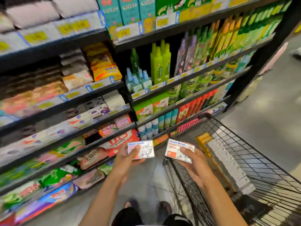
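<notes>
Two goat-soap boxes are held label-up above the floor point(146, 176), the left box point(143, 150) clasped in the curled fingers point(135, 150) of the left hand point(128, 159), the right box point(176, 151) likewise in the right hand point(193, 167) at the trolley point(210, 117) rim, seemingly for comparison before loading.

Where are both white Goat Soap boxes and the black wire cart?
Left white Goat Soap box point(146, 150): head view, front face.
Right white Goat Soap box point(174, 150): head view, front face.
Black wire cart point(203, 115): head view, rim.

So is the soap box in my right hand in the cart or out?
Out: the right hand grips the soap box by the cart rim, not lying inside.
</notes>
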The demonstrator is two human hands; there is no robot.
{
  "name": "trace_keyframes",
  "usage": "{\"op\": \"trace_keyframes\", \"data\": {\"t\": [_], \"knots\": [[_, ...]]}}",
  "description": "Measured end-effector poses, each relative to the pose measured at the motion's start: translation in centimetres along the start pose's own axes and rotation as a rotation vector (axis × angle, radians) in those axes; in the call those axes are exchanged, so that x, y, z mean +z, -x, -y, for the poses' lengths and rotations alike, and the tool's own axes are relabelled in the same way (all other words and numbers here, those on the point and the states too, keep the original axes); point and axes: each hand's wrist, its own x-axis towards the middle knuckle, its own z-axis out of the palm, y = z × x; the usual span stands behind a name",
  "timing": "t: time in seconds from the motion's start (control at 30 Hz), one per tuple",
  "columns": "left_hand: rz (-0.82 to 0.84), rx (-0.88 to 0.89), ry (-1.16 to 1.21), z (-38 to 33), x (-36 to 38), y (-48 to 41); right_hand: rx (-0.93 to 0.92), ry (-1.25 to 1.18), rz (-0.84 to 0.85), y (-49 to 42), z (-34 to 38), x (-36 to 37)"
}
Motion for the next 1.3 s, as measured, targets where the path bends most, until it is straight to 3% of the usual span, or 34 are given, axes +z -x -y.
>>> {"op": "trace_keyframes", "data": {"t": [0.4,0.8,1.3], "knots": [[-0.175,0.096,0.194,0.2,-20.4,9.9,-0.009,0.261,0.311,4.8,-9.7,15.1],[-0.312,0.165,0.248,1.9,-42.5,20.8,0.036,0.403,0.455,14.2,-25.2,31.4],[-0.464,0.262,0.232,0.1,-56.6,22.6,-0.125,0.611,0.582,17.8,-31.4,45.1]]}}
